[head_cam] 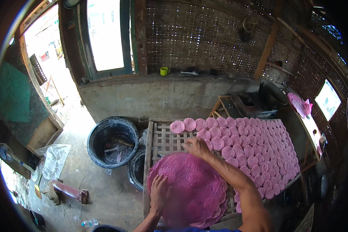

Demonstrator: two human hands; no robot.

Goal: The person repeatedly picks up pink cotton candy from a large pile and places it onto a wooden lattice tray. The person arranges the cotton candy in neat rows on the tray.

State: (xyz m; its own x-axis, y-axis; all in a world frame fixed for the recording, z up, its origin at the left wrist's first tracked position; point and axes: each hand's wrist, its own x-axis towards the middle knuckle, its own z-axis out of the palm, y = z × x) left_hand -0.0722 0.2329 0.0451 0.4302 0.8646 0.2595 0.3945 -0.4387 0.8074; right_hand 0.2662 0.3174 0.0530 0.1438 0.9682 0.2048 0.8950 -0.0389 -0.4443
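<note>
My left hand (159, 190) lies on the left part of a large round magenta sheet (194, 179), fingers stretched over its surface. The sheet looks thin and wrinkled, with layered edges at its lower right. It rests on a woven bamboo rack (164, 137). Above the sheet's far edge is my right hand (197, 147), fingers bent; whether anything is pinched in them is hidden. Nearest to it are small round pink discs (217, 143) with a porous surface. Overlapping rows of such discs cover the rack's right side, and one disc (177, 126) lies at the far left end of the back row.
Two dark tubs (113, 119) (136, 171) stand left of the rack. A wooden-ended bench (69, 191), clear plastic sheeting (56, 159) and a plastic bottle (90, 223) lie on the floor. A wok (274, 94) leans behind the rack; a green mug (164, 71) sits on the ledge.
</note>
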